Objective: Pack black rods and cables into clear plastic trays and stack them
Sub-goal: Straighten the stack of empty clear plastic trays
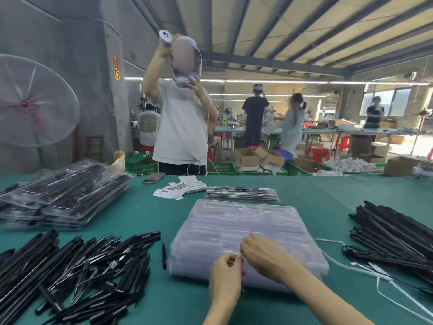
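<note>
A stack of empty clear trays (246, 233) lies centre; loose black rods (77, 270) heaped left, bundled rods (396, 238) right, packed trays (63, 193) far left

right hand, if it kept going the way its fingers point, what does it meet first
The right hand points left toward the left hand, so it would probably meet that hand's fingertips first, above the clear trays; depth is uncertain.

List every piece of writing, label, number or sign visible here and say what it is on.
No text here can be read.
Orange sign on the concrete pillar: vertical characters, too blurred to read.
White barcode labels lying on the green table: bars and small print show, too small to read.
Printed back of the distant worker's shirt: pattern only, nothing legible.
Clear plastic trays: no print visible.
</note>
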